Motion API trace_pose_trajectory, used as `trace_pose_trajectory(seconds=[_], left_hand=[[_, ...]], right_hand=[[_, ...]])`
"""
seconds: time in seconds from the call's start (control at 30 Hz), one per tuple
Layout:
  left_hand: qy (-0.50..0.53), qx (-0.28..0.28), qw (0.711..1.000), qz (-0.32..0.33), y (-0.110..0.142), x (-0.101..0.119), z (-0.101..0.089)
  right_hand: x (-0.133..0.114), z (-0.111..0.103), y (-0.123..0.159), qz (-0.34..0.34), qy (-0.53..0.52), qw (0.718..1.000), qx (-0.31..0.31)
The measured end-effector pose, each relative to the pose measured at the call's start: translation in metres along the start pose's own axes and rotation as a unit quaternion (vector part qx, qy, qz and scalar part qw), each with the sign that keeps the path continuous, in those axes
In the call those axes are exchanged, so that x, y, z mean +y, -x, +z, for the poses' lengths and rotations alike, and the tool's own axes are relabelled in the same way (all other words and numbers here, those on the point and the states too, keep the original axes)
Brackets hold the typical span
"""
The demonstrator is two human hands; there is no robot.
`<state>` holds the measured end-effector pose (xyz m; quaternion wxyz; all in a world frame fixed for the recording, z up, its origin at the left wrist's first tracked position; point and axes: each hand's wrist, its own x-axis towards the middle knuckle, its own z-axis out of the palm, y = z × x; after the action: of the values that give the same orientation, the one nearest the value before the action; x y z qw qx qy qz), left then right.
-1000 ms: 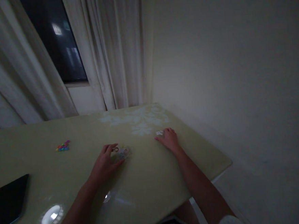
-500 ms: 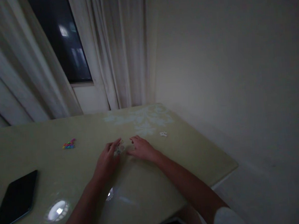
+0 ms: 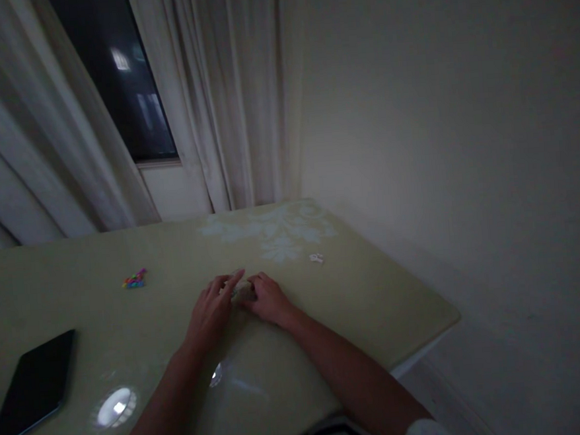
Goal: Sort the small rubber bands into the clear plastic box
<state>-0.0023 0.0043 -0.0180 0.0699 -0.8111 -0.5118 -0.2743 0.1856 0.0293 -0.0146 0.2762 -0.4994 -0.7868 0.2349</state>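
Note:
Both my hands meet over the middle of the table around a small, clear, rounded object (image 3: 243,292) that looks like a little transparent container. My left hand (image 3: 214,310) curls round its left side, with the index finger reaching over the top. On the other side, my right hand (image 3: 270,300) grips it between thumb and bent fingers. The fingers cover much of the object, so its exact shape and contents are hard to make out. To the right lies a small group of white pieces (image 3: 316,258). A pile of small brightly coloured pieces (image 3: 135,278) lies off to the left.
A black tablet-like device (image 3: 34,388) lies at the left on the glossy, pale table (image 3: 375,304). White flower patterns mark the table's far part. Curtains (image 3: 242,101) and a dark window stand behind, and a plain wall (image 3: 438,134) runs along the right.
My right hand has moved left and closed onto the clear object, where before it was apart from it. The object has shifted slightly right, between both hands.

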Motion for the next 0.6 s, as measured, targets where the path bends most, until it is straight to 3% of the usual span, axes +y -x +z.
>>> trace_pose_trajectory(seconds=[0.23, 0.6], left_hand=[[-0.030, -0.008, 1.000, 0.000, -0.001, -0.001, -0.003], [-0.060, 0.039, 0.997, 0.019, -0.002, -0.001, -0.011]], right_hand=[[0.005, 0.002, -0.001, -0.014, 0.001, 1.000, 0.014], [0.001, 0.001, 0.004, -0.013, 0.031, 0.999, 0.033]])
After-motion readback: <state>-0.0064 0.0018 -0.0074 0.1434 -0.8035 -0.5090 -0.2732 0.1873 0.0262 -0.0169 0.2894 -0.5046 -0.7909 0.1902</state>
